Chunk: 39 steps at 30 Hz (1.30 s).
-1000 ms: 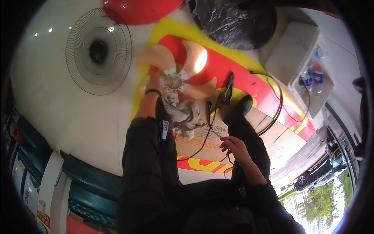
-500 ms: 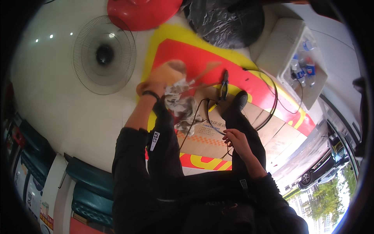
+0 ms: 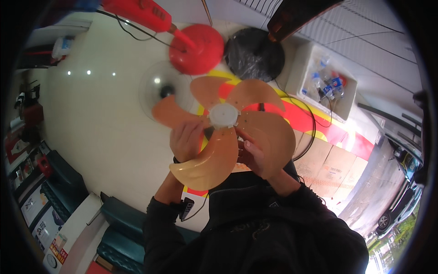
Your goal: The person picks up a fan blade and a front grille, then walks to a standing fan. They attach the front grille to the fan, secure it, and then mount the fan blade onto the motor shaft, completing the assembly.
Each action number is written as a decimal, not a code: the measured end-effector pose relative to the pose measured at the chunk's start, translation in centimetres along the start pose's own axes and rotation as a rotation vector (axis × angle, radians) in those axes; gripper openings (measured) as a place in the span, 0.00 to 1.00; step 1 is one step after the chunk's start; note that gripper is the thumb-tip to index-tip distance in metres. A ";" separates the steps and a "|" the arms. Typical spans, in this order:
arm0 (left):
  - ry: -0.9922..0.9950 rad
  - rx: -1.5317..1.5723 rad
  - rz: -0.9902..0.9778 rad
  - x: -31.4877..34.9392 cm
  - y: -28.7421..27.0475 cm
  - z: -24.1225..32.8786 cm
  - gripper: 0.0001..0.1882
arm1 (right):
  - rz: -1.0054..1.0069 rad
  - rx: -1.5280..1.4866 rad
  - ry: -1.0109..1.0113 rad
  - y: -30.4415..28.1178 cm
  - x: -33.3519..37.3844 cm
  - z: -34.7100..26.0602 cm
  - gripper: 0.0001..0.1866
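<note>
An orange fan blade (image 3: 264, 132) with several curved petals and a white round hub (image 3: 223, 115) is raised in front of me. My left hand (image 3: 186, 140) is closed on it to the left of the hub, with its fingers over the root of a petal. Below the hub, my right hand (image 3: 252, 155) reaches between two petals, its fingers closed at the blade; part of it is hidden behind the right petal. The blade covers much of the floor beyond it. A wire fan guard (image 3: 155, 98) lies on the tiles at the left.
Beyond the blade stand a red round fan base with a post (image 3: 197, 50) and a round base in black plastic (image 3: 255, 55). A white foam box (image 3: 296, 75) of bottles sits at the far right. Flattened cardboard (image 3: 315, 160) and a black cable (image 3: 314, 123) lie on a red-yellow sheet.
The fan blade, blurred at my left hand over the rags earlier, is now raised before me. My right hand has left the black cable and joined it. The view has tilted farther out.
</note>
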<state>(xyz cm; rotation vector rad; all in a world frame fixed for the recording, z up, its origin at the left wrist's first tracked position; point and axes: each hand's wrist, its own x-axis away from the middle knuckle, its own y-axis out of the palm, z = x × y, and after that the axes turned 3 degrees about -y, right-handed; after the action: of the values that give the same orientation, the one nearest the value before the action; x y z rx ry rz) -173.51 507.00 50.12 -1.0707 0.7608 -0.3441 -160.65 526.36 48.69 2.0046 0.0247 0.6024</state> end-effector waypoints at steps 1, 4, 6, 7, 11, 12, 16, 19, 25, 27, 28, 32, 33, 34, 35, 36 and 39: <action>0.012 -0.007 0.046 -0.7 -1.7 0.8 0.15 | 0.039 -0.009 -0.014 2.0 0.3 -0.8 0.38; -0.046 0.017 0.114 -2.1 -6.0 3.2 0.15 | 0.044 -0.053 -0.102 7.2 1.2 -2.5 0.36; -0.064 0.038 0.126 -2.6 -8.4 4.2 0.15 | -0.002 -0.038 -0.162 9.4 1.5 -3.6 0.33; -0.070 0.045 0.115 -2.7 -9.4 4.4 0.15 | 0.019 -0.002 -0.158 10.3 1.6 -3.9 0.32; 0.034 -0.101 0.047 -1.4 -12.6 3.7 0.15 | -0.018 0.064 -0.176 12.3 2.2 -4.7 0.30; 0.103 -0.168 0.045 -0.6 -13.5 3.0 0.17 | -0.007 0.100 -0.160 12.9 2.3 -4.7 0.30; 0.185 -0.233 -0.058 3.5 -18.2 -0.4 0.22 | 0.035 0.322 -0.198 14.9 2.9 -5.4 0.30; 0.196 -0.216 -0.071 5.9 -22.9 -2.4 0.20 | 0.098 0.472 -0.271 16.1 2.9 -6.5 0.27; -0.370 0.469 0.032 0.7 -23.0 0.7 0.19 | 0.158 1.353 -0.801 18.4 3.8 -6.9 0.27; -0.381 0.967 -0.036 -3.2 -19.9 3.2 0.32 | 0.194 1.691 -0.887 19.1 4.8 -6.9 0.31; -0.408 1.026 -0.089 -4.7 -18.9 4.3 0.35 | 0.205 1.758 -0.764 19.4 5.5 -7.0 0.32; -0.257 1.206 -0.051 -8.9 -16.0 8.3 0.37 | 0.153 1.958 -0.840 19.5 9.1 -9.6 0.36; -0.264 1.162 -0.045 -9.7 -15.5 9.3 0.36 | 0.193 1.905 -0.740 19.2 10.0 -10.7 0.36; -0.293 1.146 -0.081 -10.5 -15.1 10.3 0.34 | 0.206 1.883 -0.722 18.9 10.9 -11.8 0.38; -0.271 1.242 -0.047 -11.7 -14.4 11.6 0.34 | 0.202 1.908 -0.817 18.3 11.8 -13.2 0.38; -0.325 1.329 -0.037 -12.9 -13.8 12.7 0.33 | 0.210 1.938 -0.814 17.8 12.8 -14.5 0.37; -0.365 1.778 0.009 -15.1 -12.4 16.7 0.30 | 0.115 1.861 -0.974 15.4 15.2 -19.3 0.34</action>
<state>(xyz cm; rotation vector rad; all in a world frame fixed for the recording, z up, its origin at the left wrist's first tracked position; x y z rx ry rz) -171.09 521.33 71.36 0.5589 -0.0571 -0.5924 -159.04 538.61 74.91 3.8626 -0.1893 -0.8349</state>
